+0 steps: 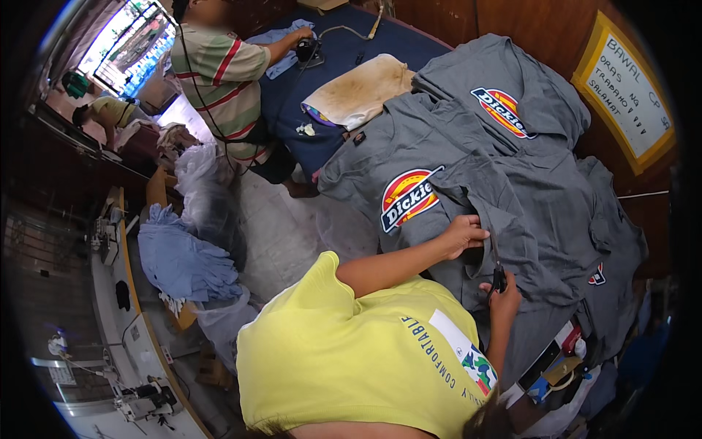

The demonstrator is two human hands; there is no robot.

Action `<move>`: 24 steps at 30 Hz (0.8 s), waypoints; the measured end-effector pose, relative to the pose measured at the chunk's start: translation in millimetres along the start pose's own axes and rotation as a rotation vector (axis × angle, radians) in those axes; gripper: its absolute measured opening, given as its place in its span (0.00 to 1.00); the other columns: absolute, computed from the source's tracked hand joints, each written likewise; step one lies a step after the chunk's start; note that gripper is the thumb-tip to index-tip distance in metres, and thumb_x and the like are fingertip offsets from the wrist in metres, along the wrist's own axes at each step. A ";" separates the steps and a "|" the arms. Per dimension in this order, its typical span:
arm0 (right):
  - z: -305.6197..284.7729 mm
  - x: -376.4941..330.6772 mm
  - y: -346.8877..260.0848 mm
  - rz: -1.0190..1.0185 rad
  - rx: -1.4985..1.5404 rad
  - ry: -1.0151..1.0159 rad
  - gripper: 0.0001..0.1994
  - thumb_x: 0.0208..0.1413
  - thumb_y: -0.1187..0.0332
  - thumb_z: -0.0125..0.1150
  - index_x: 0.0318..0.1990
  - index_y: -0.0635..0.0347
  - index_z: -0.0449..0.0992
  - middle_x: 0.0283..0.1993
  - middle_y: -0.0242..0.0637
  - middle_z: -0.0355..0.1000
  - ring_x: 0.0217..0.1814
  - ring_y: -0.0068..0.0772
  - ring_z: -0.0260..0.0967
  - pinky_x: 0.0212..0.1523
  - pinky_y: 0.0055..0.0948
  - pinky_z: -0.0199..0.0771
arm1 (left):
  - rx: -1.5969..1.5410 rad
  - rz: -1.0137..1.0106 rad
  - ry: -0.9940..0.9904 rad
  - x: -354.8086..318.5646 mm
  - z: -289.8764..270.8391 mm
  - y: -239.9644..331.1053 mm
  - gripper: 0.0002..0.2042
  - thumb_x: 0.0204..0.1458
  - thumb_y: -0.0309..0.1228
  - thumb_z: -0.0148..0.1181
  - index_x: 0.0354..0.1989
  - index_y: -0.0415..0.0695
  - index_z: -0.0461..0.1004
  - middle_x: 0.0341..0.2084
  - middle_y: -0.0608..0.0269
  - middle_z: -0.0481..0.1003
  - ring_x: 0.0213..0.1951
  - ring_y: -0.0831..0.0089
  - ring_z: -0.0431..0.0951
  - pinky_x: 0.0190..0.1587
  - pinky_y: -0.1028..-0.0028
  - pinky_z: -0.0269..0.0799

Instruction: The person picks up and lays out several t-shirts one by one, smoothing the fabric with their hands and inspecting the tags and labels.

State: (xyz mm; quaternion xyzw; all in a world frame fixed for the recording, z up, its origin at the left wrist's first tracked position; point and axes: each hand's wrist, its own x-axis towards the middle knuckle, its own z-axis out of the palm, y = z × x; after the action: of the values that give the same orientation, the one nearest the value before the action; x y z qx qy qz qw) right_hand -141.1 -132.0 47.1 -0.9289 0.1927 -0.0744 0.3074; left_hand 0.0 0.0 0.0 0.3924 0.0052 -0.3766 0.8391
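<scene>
Grey T-shirts [512, 197] with a bright printed emblem on the chest lie spread and piled before me. My left hand [463, 235] is closed, pinching a fold of grey shirt cloth near the middle. Just to its right, my right hand [504, 295] grips black-handled scissors [499, 278] by the handles. Their thin blades point away from me along the cloth edge beside my left fingers. Whether the blades are apart or together is too small to tell.
Across the blue table [292, 102], a person in a striped shirt [223, 88] holds an iron [308, 51]. Nearby lies a stained pressing pad [362, 89]. Blue garments [183, 252] are heaped at left, by a sewing machine [142, 401]. Boxes and odds crowd the lower right.
</scene>
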 end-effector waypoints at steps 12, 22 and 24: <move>1.1 0.5 13.3 -0.015 -0.004 0.029 0.24 0.29 0.67 0.71 0.38 0.59 0.69 0.19 0.48 0.67 0.20 0.47 0.66 0.21 0.34 0.62 | 0.026 0.000 0.011 1.7 2.4 -0.6 0.14 0.45 0.22 0.56 0.43 0.42 0.68 0.34 0.67 0.73 0.35 0.79 0.74 0.40 0.79 0.72; -3.2 11.1 2.3 0.022 0.071 0.008 0.17 0.36 0.72 0.66 0.37 0.57 0.69 0.12 0.40 0.64 0.12 0.35 0.62 0.17 0.32 0.58 | 0.033 -0.006 -0.012 -2.1 13.1 1.7 0.13 0.44 0.20 0.56 0.40 0.44 0.70 0.34 0.66 0.74 0.35 0.77 0.75 0.36 0.78 0.73; 2.2 10.6 15.6 -0.014 0.073 0.037 0.20 0.33 0.66 0.70 0.37 0.57 0.69 0.12 0.41 0.63 0.13 0.36 0.62 0.17 0.32 0.58 | 0.028 0.004 -0.023 -1.1 13.1 2.5 0.14 0.43 0.20 0.57 0.41 0.42 0.69 0.34 0.66 0.74 0.33 0.78 0.75 0.36 0.79 0.73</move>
State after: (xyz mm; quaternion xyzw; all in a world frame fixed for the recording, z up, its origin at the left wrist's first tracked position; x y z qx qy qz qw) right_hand -135.6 -146.6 36.1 -0.9169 0.1889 -0.1007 0.3370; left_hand -2.9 -7.0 11.0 0.3998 -0.0105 -0.3795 0.8343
